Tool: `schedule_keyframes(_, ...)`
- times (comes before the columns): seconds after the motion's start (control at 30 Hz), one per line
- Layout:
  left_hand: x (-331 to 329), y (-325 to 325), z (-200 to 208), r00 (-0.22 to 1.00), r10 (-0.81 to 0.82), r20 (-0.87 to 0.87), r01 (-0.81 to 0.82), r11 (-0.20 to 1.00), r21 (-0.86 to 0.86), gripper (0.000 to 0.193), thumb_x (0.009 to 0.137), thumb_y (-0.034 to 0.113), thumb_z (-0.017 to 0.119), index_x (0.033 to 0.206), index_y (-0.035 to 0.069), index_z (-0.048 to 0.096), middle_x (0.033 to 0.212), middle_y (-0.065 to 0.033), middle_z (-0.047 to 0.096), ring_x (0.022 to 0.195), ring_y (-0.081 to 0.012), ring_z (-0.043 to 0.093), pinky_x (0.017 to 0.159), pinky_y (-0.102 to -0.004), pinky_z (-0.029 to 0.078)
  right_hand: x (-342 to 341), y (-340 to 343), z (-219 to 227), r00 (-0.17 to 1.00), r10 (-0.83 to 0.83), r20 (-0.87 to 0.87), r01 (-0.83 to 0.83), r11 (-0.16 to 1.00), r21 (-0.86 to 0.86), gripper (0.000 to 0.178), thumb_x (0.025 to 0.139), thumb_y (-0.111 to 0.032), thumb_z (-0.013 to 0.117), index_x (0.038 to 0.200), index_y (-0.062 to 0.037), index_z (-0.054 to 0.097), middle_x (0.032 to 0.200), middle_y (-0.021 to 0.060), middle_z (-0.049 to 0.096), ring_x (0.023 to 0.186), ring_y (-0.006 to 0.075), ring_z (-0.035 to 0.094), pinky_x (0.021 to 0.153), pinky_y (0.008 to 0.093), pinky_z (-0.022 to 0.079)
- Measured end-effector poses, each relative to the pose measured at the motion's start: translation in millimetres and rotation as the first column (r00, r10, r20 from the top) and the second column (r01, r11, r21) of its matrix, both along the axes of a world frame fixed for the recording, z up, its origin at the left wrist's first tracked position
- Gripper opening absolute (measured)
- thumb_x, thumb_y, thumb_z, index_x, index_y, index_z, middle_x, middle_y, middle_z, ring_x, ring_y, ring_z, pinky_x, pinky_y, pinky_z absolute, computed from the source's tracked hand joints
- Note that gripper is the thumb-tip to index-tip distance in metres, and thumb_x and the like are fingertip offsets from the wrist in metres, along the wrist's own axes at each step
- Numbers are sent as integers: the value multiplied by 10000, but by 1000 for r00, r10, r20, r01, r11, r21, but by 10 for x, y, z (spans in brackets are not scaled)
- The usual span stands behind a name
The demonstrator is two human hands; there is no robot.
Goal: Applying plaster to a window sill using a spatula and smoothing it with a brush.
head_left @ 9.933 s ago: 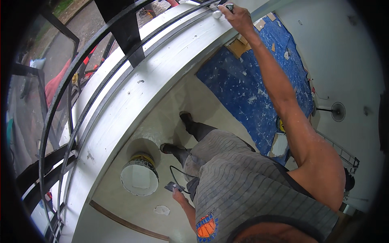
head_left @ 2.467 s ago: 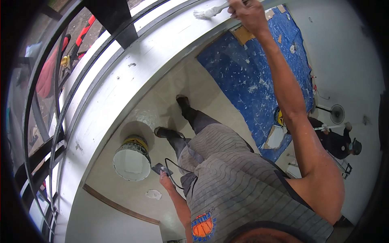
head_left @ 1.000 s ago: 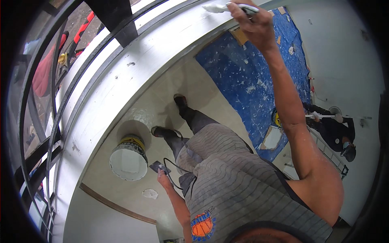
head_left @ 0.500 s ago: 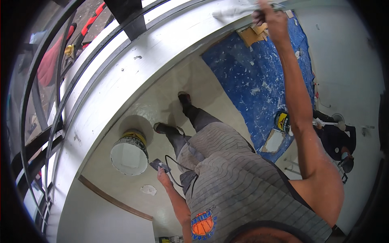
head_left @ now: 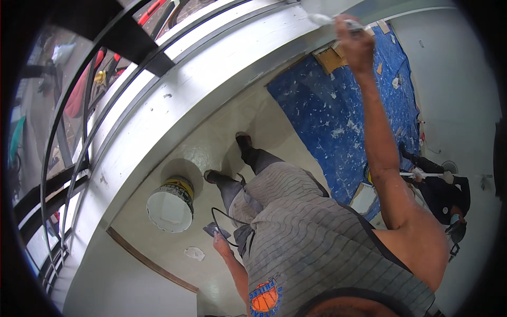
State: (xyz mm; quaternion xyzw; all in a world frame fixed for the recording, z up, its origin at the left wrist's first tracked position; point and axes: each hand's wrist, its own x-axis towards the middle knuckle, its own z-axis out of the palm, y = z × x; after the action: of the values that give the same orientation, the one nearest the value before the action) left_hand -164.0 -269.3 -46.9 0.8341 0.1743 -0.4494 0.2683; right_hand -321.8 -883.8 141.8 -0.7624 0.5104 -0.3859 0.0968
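My right hand [head_left: 356, 50] is closed round a white-coated paintbrush [head_left: 320, 20] at the top of the view, blurred by motion. The brush end lies over the far part of the white window ledge [head_left: 206, 71]; whether it touches is unclear. Low on the left, my left hand [head_left: 221, 244] grips a dark, flat scraper blade [head_left: 215, 230] with pale smears on it. Beyond that hand, a white-smeared bucket [head_left: 170, 208] stands on the pale floor, with whitish material inside.
Black window bars [head_left: 66, 111] curve along the left. A blue sheet [head_left: 317, 105] spotted with white covers the floor on the right, with cardboard [head_left: 330, 59] at its far edge. Another person [head_left: 441, 195] in dark clothes works at the right, holding a pole. A white patch [head_left: 194, 253] lies near the bucket.
My view has shifted a little. The right hand and brush have come slightly nearer to me. My left hand keeps the scraper low, its blade tilted a little differently.
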Motion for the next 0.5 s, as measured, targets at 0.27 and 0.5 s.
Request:
schedule_keyframes(0.27, 107, -206, 28, 994, -95, 48, 96, 995, -11, 410, 859, 124, 408, 1203, -98, 387, 1159, -169, 494, 1046, -199, 484, 913, -279, 347, 383, 624, -201, 877, 471, -98, -479, 873, -92, 101, 773, -162, 580, 775, -61, 582, 757, 100, 601, 650, 234, 588, 597, 311, 486)
schedule_keyframes(0.5, 251, -287, 113, 997, -60, 50, 61, 998, -14, 434, 829, 114, 434, 1196, -113, 385, 1176, -172, 483, 1063, -185, 469, 912, -264, 341, -38, 263, -259, 974, 205, -100, -207, 978, -9, 139, 783, -156, 572, 835, -27, 578, 835, 116, 604, 709, 270, 591, 613, 324, 475)
